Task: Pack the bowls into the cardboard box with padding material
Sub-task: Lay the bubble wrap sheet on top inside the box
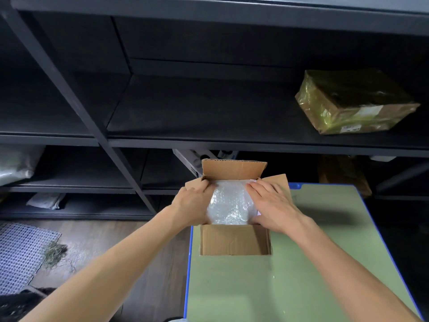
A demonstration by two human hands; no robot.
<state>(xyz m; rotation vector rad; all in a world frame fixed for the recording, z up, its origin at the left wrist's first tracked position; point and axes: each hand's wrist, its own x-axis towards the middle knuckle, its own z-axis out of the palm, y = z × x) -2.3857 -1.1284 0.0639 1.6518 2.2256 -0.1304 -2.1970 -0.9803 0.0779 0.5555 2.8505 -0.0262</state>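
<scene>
An open cardboard box (234,240) stands on the green table, its flaps spread outward. Clear bubble wrap (229,203) fills the inside of the box; no bowl shows beneath it. My left hand (193,201) is at the box's left side, its fingers curled down over the left edge of the wrap. My right hand (271,203) lies flat across the right side, fingers straight and pressing on the wrap, thumb near the front right corner.
The green table (301,275) has a blue rim and stands before dark metal shelves (209,142). A taped brown parcel (352,103) sits on the shelf at the upper right. White bags lie on the lower left shelves. A mesh mat (21,254) covers the floor at left.
</scene>
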